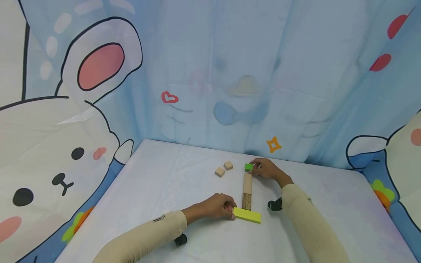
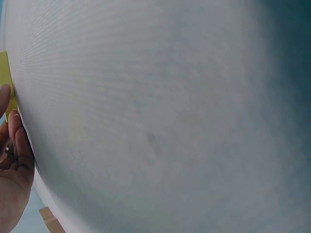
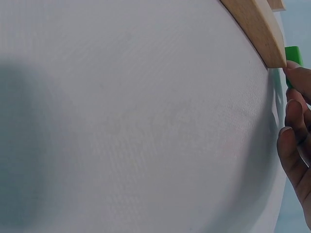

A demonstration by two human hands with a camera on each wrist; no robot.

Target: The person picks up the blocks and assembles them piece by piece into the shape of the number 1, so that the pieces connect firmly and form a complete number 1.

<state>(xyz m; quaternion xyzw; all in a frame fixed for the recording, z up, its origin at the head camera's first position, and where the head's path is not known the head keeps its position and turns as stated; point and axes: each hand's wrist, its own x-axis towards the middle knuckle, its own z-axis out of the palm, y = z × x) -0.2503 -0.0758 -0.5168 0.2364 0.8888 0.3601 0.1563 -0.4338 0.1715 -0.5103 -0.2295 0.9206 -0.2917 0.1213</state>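
Note:
In the head view a yellow block [image 1: 247, 215] lies crosswise at the near end of a row of wooden blocks [image 1: 247, 183]. The left hand [image 1: 218, 206] pinches its left end between thumb and fingers; the left wrist view also shows the yellow block [image 2: 6, 80] at the fingertips. At the row's far end sits a small green block [image 1: 249, 167], which the right hand [image 1: 267, 169] pinches from the right. Up close in the right wrist view, thumb and finger hold the green block [image 3: 293, 56] beside the end of a wooden block [image 3: 260, 34].
Two small wooden cubes, one [image 1: 219, 172] nearer and one [image 1: 228, 165] farther, lie left of the row. The white table [image 1: 184, 164] ends at a printed blue curtain [image 1: 197, 73]. Black wrist devices show under the left sleeve [image 1: 181, 240] and beside the right sleeve [image 1: 275, 205].

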